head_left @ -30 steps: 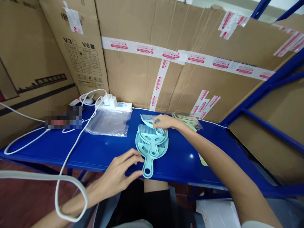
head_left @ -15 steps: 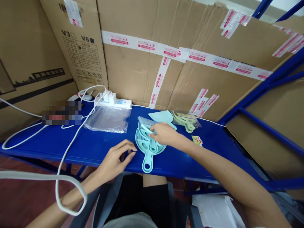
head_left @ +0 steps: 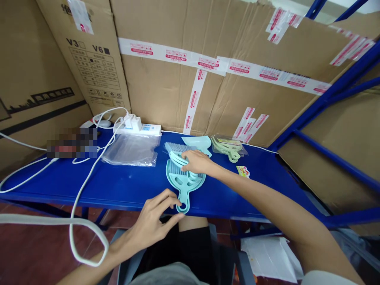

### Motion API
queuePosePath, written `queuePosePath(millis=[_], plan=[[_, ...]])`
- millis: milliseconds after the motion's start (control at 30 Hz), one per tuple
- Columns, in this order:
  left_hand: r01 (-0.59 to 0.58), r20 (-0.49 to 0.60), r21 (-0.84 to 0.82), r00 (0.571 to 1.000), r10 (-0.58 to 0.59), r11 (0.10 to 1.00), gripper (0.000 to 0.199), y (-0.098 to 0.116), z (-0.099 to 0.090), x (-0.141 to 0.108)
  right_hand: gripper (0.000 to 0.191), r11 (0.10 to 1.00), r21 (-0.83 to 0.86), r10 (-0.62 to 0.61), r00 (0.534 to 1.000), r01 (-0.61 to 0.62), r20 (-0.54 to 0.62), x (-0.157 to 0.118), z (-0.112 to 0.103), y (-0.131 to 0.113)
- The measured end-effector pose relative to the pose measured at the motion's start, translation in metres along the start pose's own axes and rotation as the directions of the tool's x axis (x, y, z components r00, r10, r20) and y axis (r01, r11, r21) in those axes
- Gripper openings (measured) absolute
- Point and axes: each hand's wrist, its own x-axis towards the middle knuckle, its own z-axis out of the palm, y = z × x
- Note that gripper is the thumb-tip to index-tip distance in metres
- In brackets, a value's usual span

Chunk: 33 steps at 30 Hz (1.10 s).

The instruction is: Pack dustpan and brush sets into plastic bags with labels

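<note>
A light-blue dustpan (head_left: pixel 183 186) lies near the table's front edge, its ringed handle pointing toward me, with brush bristles showing on it. Around light-blue brushes (head_left: pixel 175 157) above the pan, my right hand (head_left: pixel 194 161) is closed. My left hand (head_left: pixel 158 215) is at the ring of the dustpan handle, fingers and thumb apart on either side of it; whether they touch it is hard to tell. Behind the right hand lies another light-blue dustpan (head_left: pixel 198 143). To its right sits a green dustpan set (head_left: pixel 228 149) in clear plastic.
Clear plastic bags (head_left: pixel 133 150) lie on the blue table (head_left: pixel 118 186) at left, before a white power strip (head_left: pixel 151 129) with cables. A small colourful card (head_left: pixel 243 171) is at right. Cardboard (head_left: pixel 166 91) stands behind. A white cable loops at lower left.
My left hand has moved right and toward me, to the dustpan's handle. My right hand has lifted the brushes slightly and shifted them left. The view has shifted a little.
</note>
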Motion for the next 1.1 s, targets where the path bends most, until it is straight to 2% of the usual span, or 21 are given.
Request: queuePosePath(millis=[100, 167, 233, 367, 467, 533, 667, 767, 967, 1100], plan=[[-0.005, 0.004, -0.015, 1.000, 0.005, 1.000, 0.009, -0.005, -0.003, -0.001, 0.033, 0.999, 0.041, 0.026, 0.992, -0.021, -0.123, -0.008, -0.007, -0.006], [0.003, 0.004, -0.017, 1.000, -0.003, 1.000, 0.011, -0.008, -0.005, -0.003, 0.027, 0.999, 0.044, 0.001, 0.976, 0.009, -0.216, -0.025, -0.008, -0.011], [0.009, -0.005, -0.018, 1.000, -0.009, 1.000, 0.013, -0.011, -0.007, -0.007, 0.027, 0.998, 0.021, -0.043, 0.964, 0.051, -0.262, -0.049, -0.003, -0.016], [-0.002, -0.015, -0.022, 1.000, 0.002, 1.000, 0.016, -0.014, -0.006, -0.009, 0.027, 0.995, -0.035, -0.094, 0.982, 0.089, -0.162, -0.092, 0.023, -0.025], [-0.002, -0.004, -0.047, 1.000, 0.002, 0.999, 0.017, -0.014, -0.003, -0.005, 0.031, 0.995, -0.087, -0.053, 0.992, 0.043, -0.111, -0.101, 0.041, -0.031], [-0.011, -0.001, -0.059, 1.000, 0.011, 0.998, 0.017, -0.013, 0.000, -0.001, 0.034, 0.995, -0.095, -0.023, 0.993, 0.012, -0.117, -0.100, 0.048, -0.036], [-0.080, -0.031, -0.059, 0.996, 0.078, 0.995, 0.010, -0.013, 0.003, 0.006, 0.031, 0.996, -0.080, -0.042, 0.988, 0.031, -0.150, -0.096, 0.053, -0.046], [-0.134, -0.058, -0.022, 0.989, 0.132, 0.991, 0.013, -0.008, 0.006, 0.005, 0.029, 0.997, -0.068, -0.038, 0.991, 0.029, -0.130, -0.100, 0.054, -0.052], [-0.223, -0.113, 0.085, 0.966, 0.232, 0.971, 0.008, 0.015, 0.022, -0.015, 0.028, 0.998, -0.056, 0.011, 0.998, -0.014, -0.059, -0.115, 0.047, -0.057], [-0.198, -0.166, 0.154, 0.960, 0.223, 0.968, 0.011, 0.026, 0.032, -0.025, 0.026, 0.993, -0.085, -0.088, 0.996, 0.085, -0.026, -0.126, 0.052, -0.054]])
